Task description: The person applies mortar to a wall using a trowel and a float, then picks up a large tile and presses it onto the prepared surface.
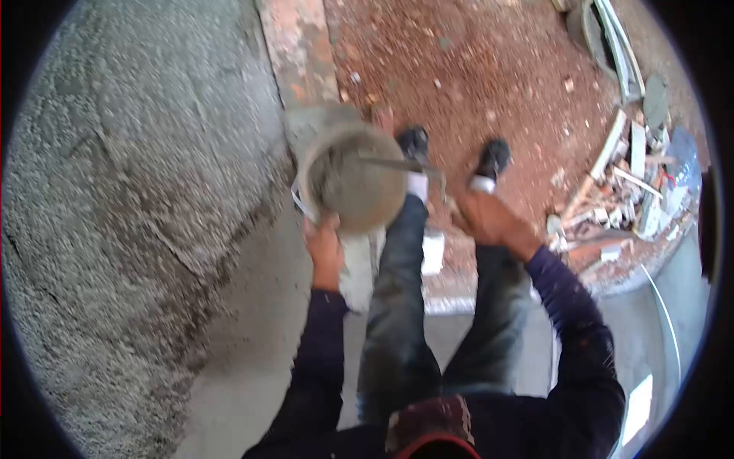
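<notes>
A round bucket (365,214) with wet grey mortar (332,172) inside stands left of my legs. My left hand (324,243) is at the bucket's near rim, by its handle (300,197), with the fingers closed on that edge. To the right of the bucket, my right hand (489,222) is closed around the handle end of a trowel (394,163). The trowel's blade reaches left over the bucket's opening, above the mortar. The grip itself is mostly hidden by my fingers.
Rough grey mortar surface (138,153) covers the left side. A brick ledge (300,46) runs beyond the bucket. My shoes (493,157) are on reddish dirt (451,69). Rubble and wood scraps (612,191) lie at the right, below a dark container (596,38) at the upper right.
</notes>
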The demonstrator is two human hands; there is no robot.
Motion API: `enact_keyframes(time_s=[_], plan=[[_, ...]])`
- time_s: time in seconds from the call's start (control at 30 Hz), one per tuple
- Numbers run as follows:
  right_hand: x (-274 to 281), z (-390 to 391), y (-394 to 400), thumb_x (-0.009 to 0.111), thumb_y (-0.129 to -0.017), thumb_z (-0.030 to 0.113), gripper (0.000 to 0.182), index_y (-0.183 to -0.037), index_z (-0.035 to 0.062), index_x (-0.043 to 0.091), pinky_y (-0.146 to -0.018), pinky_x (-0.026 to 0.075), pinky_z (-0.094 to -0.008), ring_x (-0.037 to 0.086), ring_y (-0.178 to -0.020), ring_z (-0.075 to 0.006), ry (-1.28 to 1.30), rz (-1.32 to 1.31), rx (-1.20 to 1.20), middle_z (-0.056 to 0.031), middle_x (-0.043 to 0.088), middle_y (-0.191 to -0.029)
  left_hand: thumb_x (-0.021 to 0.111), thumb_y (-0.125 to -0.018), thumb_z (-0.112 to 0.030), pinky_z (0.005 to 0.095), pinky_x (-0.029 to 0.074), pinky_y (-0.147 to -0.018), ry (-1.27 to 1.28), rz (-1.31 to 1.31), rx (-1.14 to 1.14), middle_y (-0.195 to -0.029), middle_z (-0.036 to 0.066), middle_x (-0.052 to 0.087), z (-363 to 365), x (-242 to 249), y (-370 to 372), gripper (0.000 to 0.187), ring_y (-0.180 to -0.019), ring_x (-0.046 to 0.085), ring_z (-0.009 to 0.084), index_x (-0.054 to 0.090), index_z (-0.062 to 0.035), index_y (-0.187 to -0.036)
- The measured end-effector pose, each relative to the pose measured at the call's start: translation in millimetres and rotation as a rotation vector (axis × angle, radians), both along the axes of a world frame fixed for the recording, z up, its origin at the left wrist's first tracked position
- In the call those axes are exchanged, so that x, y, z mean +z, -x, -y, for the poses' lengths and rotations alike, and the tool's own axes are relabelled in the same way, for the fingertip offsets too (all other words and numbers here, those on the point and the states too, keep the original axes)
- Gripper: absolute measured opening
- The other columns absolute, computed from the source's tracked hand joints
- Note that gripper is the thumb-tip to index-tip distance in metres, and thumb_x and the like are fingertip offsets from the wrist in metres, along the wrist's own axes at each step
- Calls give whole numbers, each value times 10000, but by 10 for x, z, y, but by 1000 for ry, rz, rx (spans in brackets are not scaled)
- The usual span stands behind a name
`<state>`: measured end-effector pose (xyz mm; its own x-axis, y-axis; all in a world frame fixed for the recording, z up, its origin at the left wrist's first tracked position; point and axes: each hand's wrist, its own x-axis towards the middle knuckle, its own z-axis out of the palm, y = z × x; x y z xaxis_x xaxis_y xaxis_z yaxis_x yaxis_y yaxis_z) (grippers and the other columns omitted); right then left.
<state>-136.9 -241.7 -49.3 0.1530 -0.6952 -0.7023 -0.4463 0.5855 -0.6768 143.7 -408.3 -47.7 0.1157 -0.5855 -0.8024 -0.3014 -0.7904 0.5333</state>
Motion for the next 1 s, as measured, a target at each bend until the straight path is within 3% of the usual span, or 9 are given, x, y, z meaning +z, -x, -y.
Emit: enact_keyframes(time_s=[0.07,0.17,0.27,0.43,0.6,0.77,0.8,0.9,1.0], plan=[[186,40,243,538,-843,144,454,-1241,-33,411,-533,478,-490,593,-591,-388,85,-217,197,-211,604,-714,625,-823,-4,326,409,-958,90,-51,-124,-1274,123,533,70,-48,241,569,-1117,524,227,417,43,-1351],[-25,131,364,466,-887,124,304,-1135,-52,477,-540,502,-447,631,-612,-344,284,-412,162,-189,608,-667,636,-846,-61,316,382,-986,140,-92,-347,-1277,136,536,210,24,642,529,-1136,512,218,451,45,-1330],[-61,340,444,425,-897,72,245,-1093,-66,474,-528,503,-431,637,-625,-337,187,-355,361,-198,616,-709,654,-842,-47,278,402,-890,249,-133,-516,-1135,64,579,314,297,1187,451,-1014,515,143,523,27,-1267],[88,13,210,558,-815,100,418,-1162,-103,443,-560,507,-427,651,-667,-331,380,-270,155,-233,607,-753,645,-888,-172,251,407,-837,482,-155,-800,-999,36,621,259,672,1777,370,-919,505,105,591,36,-1189],[315,-127,-27,613,-784,167,446,-1154,-45,481,-581,495,-408,632,-641,-275,150,443,-384,-206,608,-796,641,-901,-195,263,410,-846,431,-120,-707,-1040,29,614,-41,739,1732,389,-946,502,102,580,28,-1215],[301,-286,7,602,-840,158,354,-1134,-11,502,-517,460,-290,557,-585,-130,92,655,-455,-69,576,-759,672,-883,-200,327,424,-947,273,-354,-105,-1240,85,527,-167,636,1288,506,-1123,501,187,474,-1,-1304],[413,-289,39,587,-847,127,321,-1128,-1,503,-489,447,-274,532,-550,-115,51,752,-596,-51,563,-744,674,-840,-84,353,418,-967,228,-333,-8,-1254,85,517,-169,570,1159,559,-1124,503,219,432,-24,-1340],[378,-403,14,566,-858,78,275,-1123,39,502,-423,410,-239,480,-485,-82,9,975,-863,-13,527,-722,639,-764,37,368,411,-982,157,-255,64,-1259,80,518,-267,249,539,600,-1129,496,236,454,-49,-1328],[470,-154,-66,570,-855,69,280,-1125,51,497,-403,410,-238,485,-481,-85,40,774,-1110,-16,526,-720,577,-704,101,385,425,-970,120,-179,64,-1254,77,529,-447,115,-90,671,-1139,498,243,446,-65,-1340]])
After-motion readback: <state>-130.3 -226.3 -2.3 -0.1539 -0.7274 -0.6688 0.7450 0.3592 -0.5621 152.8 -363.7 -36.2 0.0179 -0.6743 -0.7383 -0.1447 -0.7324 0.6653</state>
